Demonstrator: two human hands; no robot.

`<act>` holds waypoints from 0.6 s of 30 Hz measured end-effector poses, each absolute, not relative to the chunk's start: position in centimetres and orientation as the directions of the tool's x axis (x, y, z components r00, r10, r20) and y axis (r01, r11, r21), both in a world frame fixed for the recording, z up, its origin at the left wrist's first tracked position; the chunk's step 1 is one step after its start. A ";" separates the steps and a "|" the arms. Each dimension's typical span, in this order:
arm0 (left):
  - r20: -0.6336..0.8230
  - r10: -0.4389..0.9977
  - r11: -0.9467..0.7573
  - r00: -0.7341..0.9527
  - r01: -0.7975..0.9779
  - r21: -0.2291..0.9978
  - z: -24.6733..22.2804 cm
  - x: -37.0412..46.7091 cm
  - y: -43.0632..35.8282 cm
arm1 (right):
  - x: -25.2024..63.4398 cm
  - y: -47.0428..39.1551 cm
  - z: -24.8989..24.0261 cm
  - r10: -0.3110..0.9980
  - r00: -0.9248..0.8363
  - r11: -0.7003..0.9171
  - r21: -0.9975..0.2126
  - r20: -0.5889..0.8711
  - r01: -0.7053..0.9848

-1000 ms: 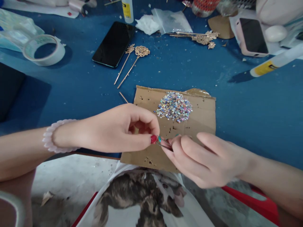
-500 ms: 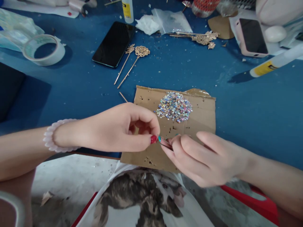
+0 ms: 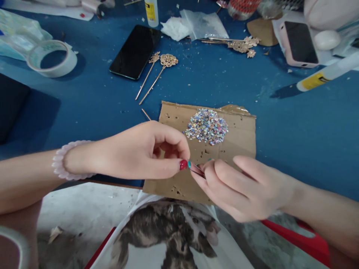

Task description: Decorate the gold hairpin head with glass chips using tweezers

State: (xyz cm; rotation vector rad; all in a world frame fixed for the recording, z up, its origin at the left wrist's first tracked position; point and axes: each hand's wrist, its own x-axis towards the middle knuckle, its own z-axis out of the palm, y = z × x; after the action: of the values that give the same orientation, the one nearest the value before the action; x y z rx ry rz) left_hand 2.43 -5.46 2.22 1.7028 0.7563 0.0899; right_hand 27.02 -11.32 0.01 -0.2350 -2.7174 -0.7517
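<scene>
Over the brown cardboard, my left hand is closed in a pinch, thumb against forefinger; whatever it grips is hidden. A thin gold rod pokes out behind this hand, and I cannot tell whether it is held. My right hand is closed around slim dark metal tweezers, mostly covered by the fingers. The fingertips of both hands meet or nearly meet. Just beyond them lies a heap of small, shiny multicoloured chips on the cardboard.
Two gold hairpins lie beside a black phone. More gold hairpins sit farther back near a clear plastic bag. A tape roll is at left; a glue bottle and a pink-cased phone are at right.
My left fingertips have shifted very slightly right, toward the right hand's fingertips. Otherwise both hands and the things on the table stay as they were.
</scene>
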 end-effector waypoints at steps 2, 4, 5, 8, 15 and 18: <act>-0.327 0.526 -0.080 0.785 0.429 0.900 2.2 2.5 -5.4 | 27.0 -11.3 0.0 0.072 -0.936 0.848 0.473 0.343 0.239; -0.326 0.526 -0.079 0.786 0.427 0.901 2.2 2.5 -5.4 | 26.9 -11.3 0.1 0.065 -0.931 0.848 0.473 0.359 0.241; -0.327 0.524 -0.079 0.787 0.427 0.901 2.3 2.5 -5.4 | 26.9 -11.3 0.1 0.063 -0.928 0.847 0.471 0.368 0.245; -0.320 0.524 -0.086 0.789 0.423 0.902 2.4 2.5 -5.4 | 26.8 -11.2 0.2 0.073 -0.930 0.849 0.466 0.360 0.247; -0.306 0.519 -0.126 0.798 0.425 0.896 2.2 2.2 -5.3 | 26.7 -11.2 0.2 0.083 -0.928 0.846 0.467 0.364 0.259; -0.307 0.518 -0.114 0.799 0.420 0.900 2.1 2.2 -5.3 | 26.7 -11.2 0.1 0.086 -0.929 0.846 0.466 0.360 0.259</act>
State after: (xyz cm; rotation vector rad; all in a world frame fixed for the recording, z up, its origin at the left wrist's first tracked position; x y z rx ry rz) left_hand 2.21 -5.27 2.06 1.7375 0.7333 0.0973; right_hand 26.67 -11.19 0.13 -0.2595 -2.6970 -0.7462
